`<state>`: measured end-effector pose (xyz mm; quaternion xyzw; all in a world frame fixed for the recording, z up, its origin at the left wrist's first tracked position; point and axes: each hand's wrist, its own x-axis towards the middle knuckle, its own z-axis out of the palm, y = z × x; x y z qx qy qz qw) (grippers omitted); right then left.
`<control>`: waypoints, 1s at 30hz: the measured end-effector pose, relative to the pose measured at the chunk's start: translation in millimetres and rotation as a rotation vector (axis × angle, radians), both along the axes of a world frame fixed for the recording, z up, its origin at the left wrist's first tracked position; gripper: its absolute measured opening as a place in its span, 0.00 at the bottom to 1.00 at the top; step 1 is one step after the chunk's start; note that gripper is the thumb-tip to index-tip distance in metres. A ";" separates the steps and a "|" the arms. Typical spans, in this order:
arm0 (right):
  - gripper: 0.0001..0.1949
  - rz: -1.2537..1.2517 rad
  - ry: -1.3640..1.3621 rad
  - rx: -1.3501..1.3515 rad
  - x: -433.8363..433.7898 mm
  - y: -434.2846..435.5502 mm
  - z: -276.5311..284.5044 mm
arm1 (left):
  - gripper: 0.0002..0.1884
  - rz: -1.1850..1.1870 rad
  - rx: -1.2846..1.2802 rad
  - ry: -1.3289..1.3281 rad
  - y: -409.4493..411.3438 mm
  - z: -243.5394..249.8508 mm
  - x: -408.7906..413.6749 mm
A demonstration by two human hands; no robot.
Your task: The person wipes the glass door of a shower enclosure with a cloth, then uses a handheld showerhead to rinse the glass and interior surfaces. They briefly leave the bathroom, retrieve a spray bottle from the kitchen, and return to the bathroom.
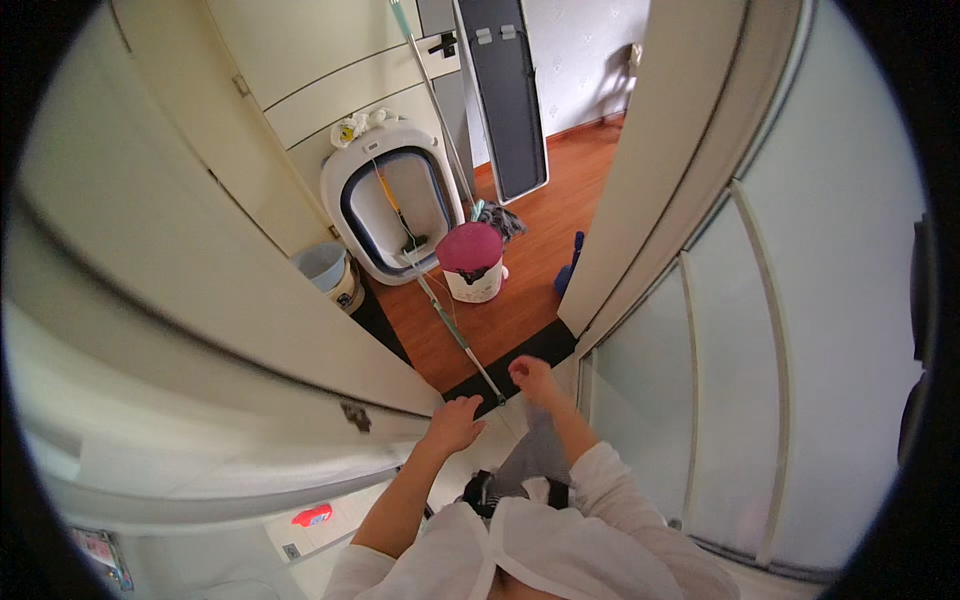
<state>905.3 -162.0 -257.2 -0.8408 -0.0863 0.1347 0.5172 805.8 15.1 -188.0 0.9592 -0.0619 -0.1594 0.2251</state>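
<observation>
My left hand (454,425) is beside the edge of a cream door (360,360), thumb apart from the fingers, with nothing seen in it. To its right and farther forward, my right hand (534,379) is raised over the black threshold strip (551,345), loosely curled, with nothing visible in it. Between the hands, apart from both, is the lower end of a metal pole (448,322) with a green sleeve. The pole slants up to a foldable plastic tub (452,176), where a black-headed tool with an orange handle (387,191) lies; whether they join is unclear.
A white bin with a magenta lid (470,247) stands on the wooden floor before a grey string mop (504,220). Buckets (322,266) are at left. A dark folding panel (502,97) stands behind. Frosted sliding panels (652,375) line the right side; a red bottle (312,515) lies lower left.
</observation>
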 end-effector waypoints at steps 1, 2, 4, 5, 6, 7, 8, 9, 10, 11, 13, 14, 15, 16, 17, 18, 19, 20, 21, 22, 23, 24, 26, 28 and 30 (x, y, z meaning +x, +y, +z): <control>0.06 -0.026 -0.040 0.075 32.3 1.8 -23.6 | 0.22 0.027 0.010 0.013 -2.0 3.4 20.1; 0.06 -0.019 -0.029 0.083 65.2 5.6 -44.5 | 0.22 0.062 0.021 0.025 -1.5 2.3 38.6; 0.06 0.020 -0.021 0.089 131.5 14.4 -65.8 | 0.23 0.144 0.006 -0.003 -0.3 2.1 74.2; 0.06 0.025 -0.042 0.029 159.2 19.2 -70.5 | 0.23 0.201 -0.003 -0.021 1.3 -0.7 94.0; 0.05 0.049 -0.067 -0.035 188.6 25.6 -67.1 | 0.24 0.226 -0.055 0.030 5.2 -4.6 116.4; 0.05 0.082 -0.104 -0.094 221.4 35.3 -60.9 | 0.24 0.260 -0.107 0.071 13.3 -7.1 141.4; 0.05 0.134 -0.106 -0.098 256.1 46.5 -52.0 | 0.25 0.304 -0.155 0.108 23.9 -9.1 168.0; 0.06 0.197 -0.098 -0.099 281.6 57.2 -45.6 | 0.27 0.376 -0.056 0.061 38.3 -25.9 187.6; 0.07 0.240 -0.079 -0.104 306.7 61.8 -45.1 | 0.26 0.433 -0.028 0.063 46.1 -17.6 206.8; 0.06 0.314 -0.087 -0.096 338.1 67.4 -45.7 | 0.26 0.482 0.011 0.062 59.4 -0.7 233.1; 0.06 0.449 -0.089 -0.078 385.8 88.2 -50.7 | 0.26 0.624 -0.010 0.008 95.4 10.0 266.6; 0.05 0.458 -0.041 -0.037 395.3 103.1 -53.7 | 0.25 0.723 -0.073 -0.052 115.2 0.7 272.1; 0.04 0.466 0.000 -0.005 408.7 117.7 -46.1 | 0.25 0.822 -0.140 -0.124 132.7 -7.8 277.4; 0.04 0.464 0.032 0.027 424.4 131.5 -39.6 | 0.24 0.881 -0.120 -0.052 148.3 -12.4 283.3; 0.05 0.456 -0.013 0.052 432.6 142.0 -52.7 | 0.23 0.934 -0.102 0.021 163.9 -16.5 287.0; 0.04 0.478 0.012 0.067 437.8 154.0 -57.0 | 0.22 0.988 -0.087 0.097 176.4 -18.1 291.7; 0.04 0.490 0.036 0.080 437.4 167.1 -60.5 | 0.23 1.027 -0.043 0.149 186.3 -17.0 299.9; 0.04 0.497 0.061 0.092 434.7 179.6 -64.1 | 0.23 1.067 -0.114 0.191 198.0 -27.3 304.6; 0.04 0.572 0.029 0.075 427.9 194.2 -65.9 | 0.23 1.116 -0.188 0.226 217.0 -52.1 303.9; 0.04 0.638 -0.006 0.056 424.2 211.0 -66.4 | 0.23 1.161 -0.258 0.261 236.4 -77.9 305.3; 0.05 0.724 0.000 0.023 418.5 229.0 -49.1 | 0.21 1.207 -0.299 0.285 255.6 -102.2 304.0; 0.06 0.801 -0.005 -0.012 416.0 244.8 -26.2 | 0.19 1.228 -0.255 0.310 275.6 -129.4 300.3; 0.07 0.907 0.105 -0.022 426.0 269.9 -20.0 | 0.17 1.223 -0.068 0.372 318.6 -190.0 289.0; 0.08 0.927 0.072 -0.126 442.1 300.0 -3.1 | 0.18 1.350 -0.012 0.491 367.7 -271.7 267.2; 0.06 0.864 0.012 -0.149 470.5 331.6 -15.0 | 0.21 0.971 0.230 0.552 413.6 -283.9 262.2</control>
